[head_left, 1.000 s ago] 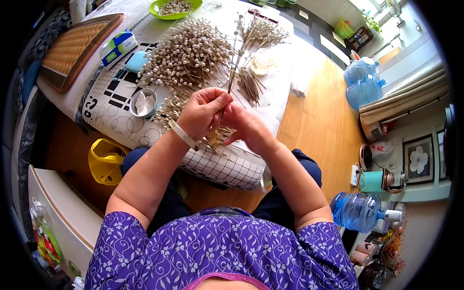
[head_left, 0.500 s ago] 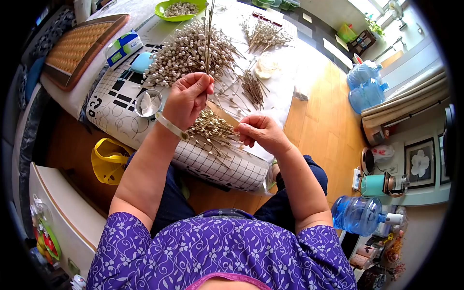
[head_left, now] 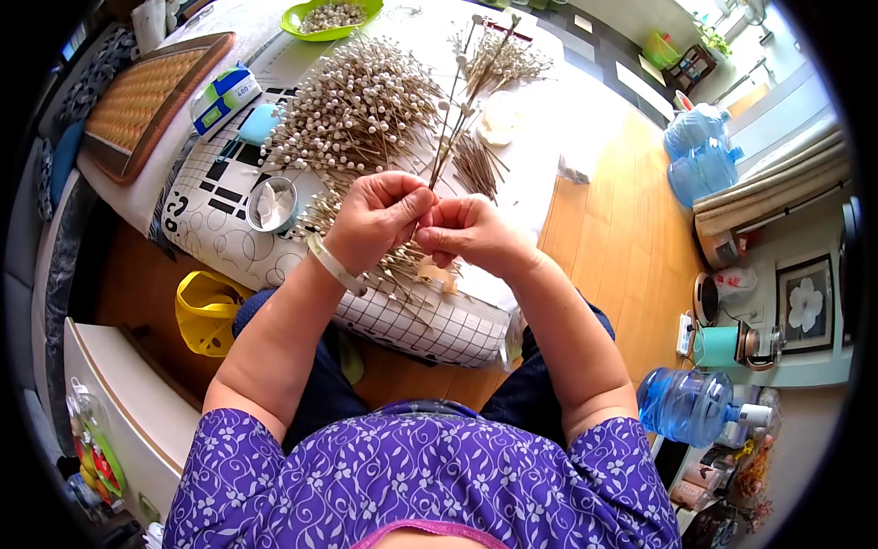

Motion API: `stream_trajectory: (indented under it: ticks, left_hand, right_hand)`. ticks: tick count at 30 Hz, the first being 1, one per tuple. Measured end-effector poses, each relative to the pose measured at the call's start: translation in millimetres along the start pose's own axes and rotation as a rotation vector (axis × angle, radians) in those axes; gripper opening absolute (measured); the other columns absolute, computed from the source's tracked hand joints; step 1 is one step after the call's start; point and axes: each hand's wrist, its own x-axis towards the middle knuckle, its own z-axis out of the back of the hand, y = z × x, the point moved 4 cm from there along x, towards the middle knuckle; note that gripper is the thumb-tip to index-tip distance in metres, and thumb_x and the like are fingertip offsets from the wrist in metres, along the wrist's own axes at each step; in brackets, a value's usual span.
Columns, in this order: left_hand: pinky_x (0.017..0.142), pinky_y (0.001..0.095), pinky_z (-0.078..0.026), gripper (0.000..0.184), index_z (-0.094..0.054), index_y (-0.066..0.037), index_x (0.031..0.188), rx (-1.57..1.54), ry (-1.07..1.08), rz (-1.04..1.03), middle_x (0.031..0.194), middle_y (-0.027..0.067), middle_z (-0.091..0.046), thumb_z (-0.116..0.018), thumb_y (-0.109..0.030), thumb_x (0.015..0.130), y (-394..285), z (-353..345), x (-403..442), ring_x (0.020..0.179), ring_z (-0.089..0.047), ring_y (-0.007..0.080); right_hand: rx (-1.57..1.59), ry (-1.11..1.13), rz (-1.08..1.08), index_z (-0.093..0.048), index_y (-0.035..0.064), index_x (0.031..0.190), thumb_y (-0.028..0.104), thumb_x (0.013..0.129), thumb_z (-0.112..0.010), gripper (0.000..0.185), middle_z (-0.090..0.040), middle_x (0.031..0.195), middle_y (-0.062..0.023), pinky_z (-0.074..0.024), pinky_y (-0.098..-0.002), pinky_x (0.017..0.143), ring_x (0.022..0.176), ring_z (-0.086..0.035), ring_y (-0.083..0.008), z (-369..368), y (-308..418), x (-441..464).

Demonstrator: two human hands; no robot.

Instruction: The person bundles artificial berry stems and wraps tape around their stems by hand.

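L hand [head_left: 380, 216], R hand [head_left: 477, 238]: 2 | stem bndl [head_left: 444, 151], held: 1

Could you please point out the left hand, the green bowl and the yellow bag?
Left hand [head_left: 376, 216], head view: middle of the hand.
Green bowl [head_left: 321, 37], head view: outer wall.
Yellow bag [head_left: 205, 329], head view: its side.

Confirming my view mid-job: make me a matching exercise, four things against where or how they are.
1. Slender brown stems with buds
2. Bright green plastic bowl
3. Yellow bag with handles
4. Small round pale tub

A. Beside the navy left trouser leg
B. Holding crumpled white material
C. Pinched in the left hand
D. Holding small pale bits

Pairs: 1-C; 2-D; 3-A; 4-B
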Motion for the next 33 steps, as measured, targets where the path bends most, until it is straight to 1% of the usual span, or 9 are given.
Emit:
stream_trajectory:
  ticks: [3,6,10,12,15,17,26,29,33]
  left_hand:
    - [0.039,0.0131,-0.033,0.009,-0.060,-0.001,0.083,-0.024,0.003,0.004,0.063,-0.0004,-0.057,-0.056,-0.009,0.084,1.1,-0.3,1.5,0.047,-0.044,0.0003]
    - [0.040,0.0131,-0.033,0.009,-0.060,-0.001,0.083,0.060,-0.001,-0.011,0.064,-0.0008,-0.057,-0.057,-0.009,0.084,-0.8,0.3,4.8,0.047,-0.045,0.0000]
    - [0.039,0.0134,-0.032,0.009,-0.060,0.000,0.083,0.108,0.000,0.013,0.065,-0.0008,-0.058,-0.057,-0.009,0.084,-0.4,3.6,3.6,0.047,-0.044,-0.0004]
    - [0.037,0.0134,-0.030,0.009,-0.060,0.000,0.083,0.140,-0.015,0.025,0.064,-0.0005,-0.058,-0.057,-0.009,0.083,-1.3,3.4,4.3,0.046,-0.042,-0.0010]
    - [0.048,0.0151,-0.038,0.010,-0.060,0.001,0.084,0.219,0.040,0.021,0.067,0.0003,-0.058,-0.057,-0.008,0.083,-2.5,-5.3,3.6,0.055,-0.048,0.0020]
    - [0.060,0.0182,-0.043,0.011,-0.061,0.002,0.085,0.250,0.096,0.025,0.070,0.0007,-0.058,-0.057,-0.008,0.083,2.0,-8.9,3.3,0.066,-0.052,0.0051]
    - [0.053,0.0161,-0.040,0.010,-0.060,0.002,0.082,0.235,0.114,-0.001,0.067,0.0010,-0.056,-0.057,-0.007,0.083,8.1,-8.6,7.6,0.059,-0.050,0.0051]
    - [0.058,0.0177,-0.043,0.012,-0.060,0.002,0.083,0.236,0.136,0.049,0.069,0.0000,-0.058,-0.058,-0.009,0.083,6.4,-8.2,6.6,0.063,-0.051,0.0046]
    - [0.057,0.0175,-0.042,0.011,-0.060,0.001,0.082,0.259,0.124,0.086,0.068,-0.0004,-0.057,-0.058,-0.009,0.083,0.8,-9.7,6.1,0.062,-0.051,0.0044]
  right_hand:
    - [-0.085,-0.018,-0.010,-0.056,0.0028,0.080,0.014,0.080,-0.063,0.013,-0.056,0.068,0.0012,-0.0445,-0.0188,0.055,0.060,-0.052,-0.0049,-0.3,-0.5,-0.5]
    - [0.017,0.044,0.046,-0.056,0.0030,0.083,0.013,0.079,-0.064,0.014,-0.056,0.074,0.0016,-0.0442,-0.0187,0.056,0.064,-0.052,-0.0041,0.5,-2.6,-0.7]
    - [-0.022,-0.114,0.078,-0.057,0.0033,0.082,0.014,0.079,-0.064,0.013,-0.055,0.069,0.0028,-0.0427,-0.0181,0.053,0.059,-0.050,-0.0037,18.8,-4.6,-5.1]
    - [0.002,-0.215,0.181,-0.057,0.0026,0.081,0.014,0.080,-0.062,0.012,-0.055,0.068,0.0020,-0.0421,-0.0185,0.052,0.057,-0.049,-0.0042,29.4,-1.5,-5.9]
    - [0.069,-0.370,0.273,-0.058,0.0015,0.083,0.011,0.081,-0.060,0.010,-0.055,0.067,0.0005,-0.0420,-0.0191,0.052,0.057,-0.049,-0.0057,35.9,2.7,-5.8]
    - [0.055,-0.370,0.284,-0.058,0.0013,0.083,0.011,0.081,-0.060,0.010,-0.055,0.067,0.0000,-0.0421,-0.0192,0.052,0.057,-0.049,-0.0059,33.5,2.9,-6.7]
    - [0.012,-0.312,0.290,-0.060,-0.0002,0.086,0.006,0.080,-0.061,0.009,-0.059,0.072,-0.0029,-0.0430,-0.0198,0.053,0.058,-0.051,-0.0070,32.5,8.7,-12.0]
    - [0.003,-0.269,0.284,-0.060,0.0000,0.087,0.006,0.080,-0.061,0.009,-0.059,0.073,-0.0033,-0.0433,-0.0203,0.053,0.060,-0.052,-0.0071,32.7,6.9,-11.7]
    - [0.063,-0.274,0.328,-0.061,0.0001,0.086,0.007,0.080,-0.061,0.009,-0.059,0.073,-0.0020,-0.0427,-0.0188,0.054,0.061,-0.051,-0.0057,29.5,8.0,-13.1]
